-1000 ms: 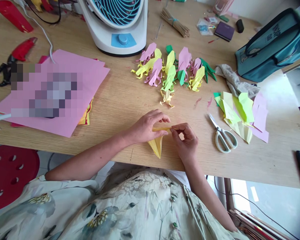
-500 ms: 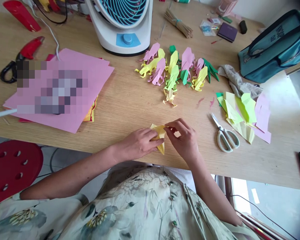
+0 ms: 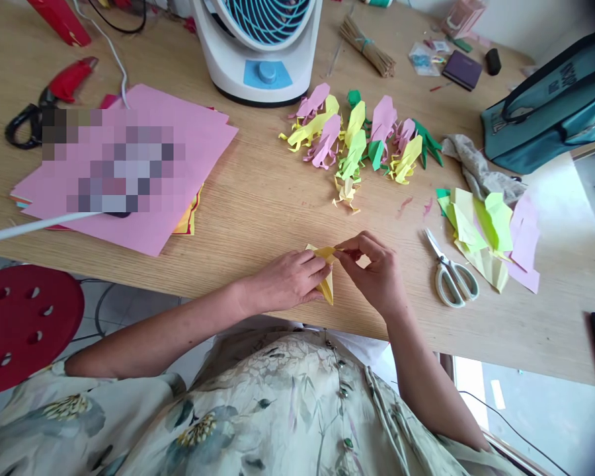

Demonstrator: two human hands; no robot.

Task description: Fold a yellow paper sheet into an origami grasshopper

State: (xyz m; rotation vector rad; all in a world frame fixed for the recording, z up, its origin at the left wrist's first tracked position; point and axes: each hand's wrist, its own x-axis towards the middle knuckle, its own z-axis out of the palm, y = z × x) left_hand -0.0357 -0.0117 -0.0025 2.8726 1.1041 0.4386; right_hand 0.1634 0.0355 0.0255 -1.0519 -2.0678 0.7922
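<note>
A partly folded piece of yellow origami paper (image 3: 328,288) lies at the front edge of the wooden table. My left hand (image 3: 293,280) presses over it from the left, its fingers closed on the paper and covering much of it. With thumb and forefinger, my right hand (image 3: 375,270) pinches a narrow point at the paper's upper right. Beyond my hands stands a group of folded paper figures (image 3: 352,153) in pink, yellow and green. White-handled scissors (image 3: 455,277) rest to the right of my right hand, blades pointing away.
Pink paper sheets (image 3: 198,142) are stacked at left, with a blurred item on top. A white fan (image 3: 262,63) stands at the back. Paper scraps (image 3: 496,231), a grey cloth (image 3: 480,168) and a teal bag (image 3: 545,109) occupy the right. A red stool (image 3: 17,330) is below left.
The view has shifted slightly, so the table's things sit a little further right. Both hands stay on the yellow paper, and the left fingers now lie further over its upper part.
</note>
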